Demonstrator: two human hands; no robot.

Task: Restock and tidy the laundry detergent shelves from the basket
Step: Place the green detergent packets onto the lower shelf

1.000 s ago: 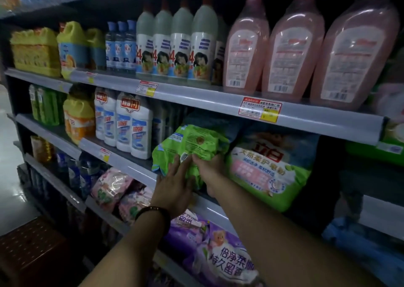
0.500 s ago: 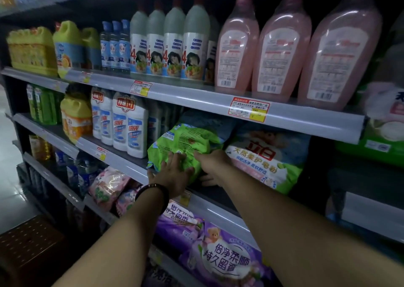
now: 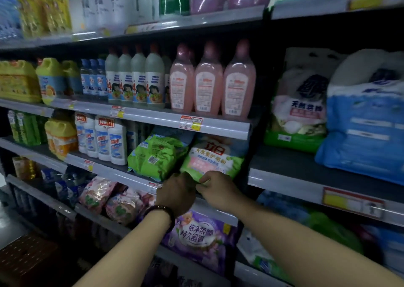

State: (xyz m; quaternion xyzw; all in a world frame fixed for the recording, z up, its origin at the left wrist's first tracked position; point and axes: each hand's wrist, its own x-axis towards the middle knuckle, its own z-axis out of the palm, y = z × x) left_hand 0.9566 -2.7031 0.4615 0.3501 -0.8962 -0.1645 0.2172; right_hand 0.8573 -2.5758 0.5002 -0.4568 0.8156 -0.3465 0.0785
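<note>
L hand [image 3: 177,191] & R hand [image 3: 215,190] pinch near bottom edge of soft green-pink plastic powder bag [image 3: 213,157] on grey metal mid shelf [image 3: 118,173], right of crumpled green plastic bag [image 3: 155,157]; best slide it back evenly, label fwd.

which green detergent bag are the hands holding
The right-hand detergent powder bag, with red characters and a pink panel: left hand and right hand grip its bottom edge. The green bag beside it shows a barcode.
</note>
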